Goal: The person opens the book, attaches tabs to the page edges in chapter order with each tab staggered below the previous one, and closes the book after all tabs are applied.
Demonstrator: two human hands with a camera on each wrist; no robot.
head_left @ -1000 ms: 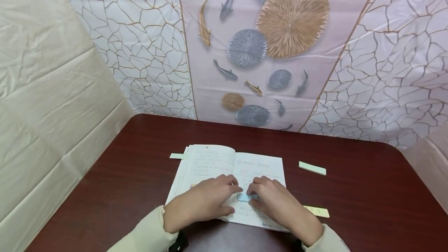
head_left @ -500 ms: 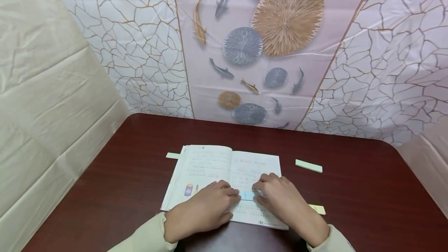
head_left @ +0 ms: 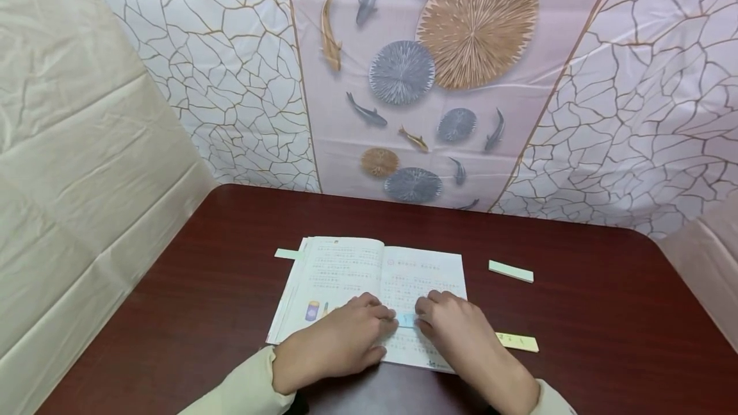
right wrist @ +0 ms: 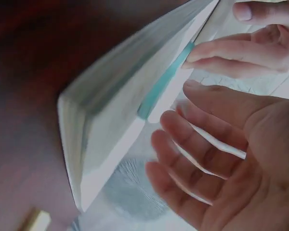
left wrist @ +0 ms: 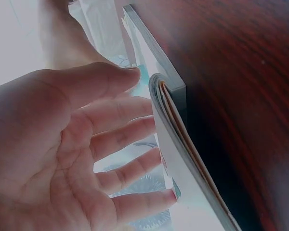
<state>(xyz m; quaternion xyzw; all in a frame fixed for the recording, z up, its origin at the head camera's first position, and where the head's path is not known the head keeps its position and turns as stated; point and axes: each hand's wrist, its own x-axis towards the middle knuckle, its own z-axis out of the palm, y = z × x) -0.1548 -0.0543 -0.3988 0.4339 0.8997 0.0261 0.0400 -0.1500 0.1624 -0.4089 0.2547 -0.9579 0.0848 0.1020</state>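
Observation:
An open book (head_left: 343,271) lies on the table, with printed text on both pages. Across its right page lies a light blue sticky strip (head_left: 406,320), partly covered by my hands. The fingertips of my left hand (head_left: 348,332) touch the page at the strip's left end, fingers fairly straight. In the right wrist view, left-hand fingers rest on one end of the blue strip (right wrist: 166,82). My right hand (head_left: 461,332) hovers by the strip's right part. Its fingers (right wrist: 176,130) are loosely bent, and nothing shows between them and the thumb.
A pale green strip (head_left: 287,253) sticks out from the book's left edge. To the right of the book lie a pale green sticky pad (head_left: 511,271) and a yellow one (head_left: 519,342) with marks on it. Patterned cloth (head_left: 403,146) hangs behind the dark red table (head_left: 254,223).
My left fingers have straightened and settled on the strip's left end. My right hand, earlier with fingers at the strip's middle, has drawn slightly right. The camera view has shifted a little.

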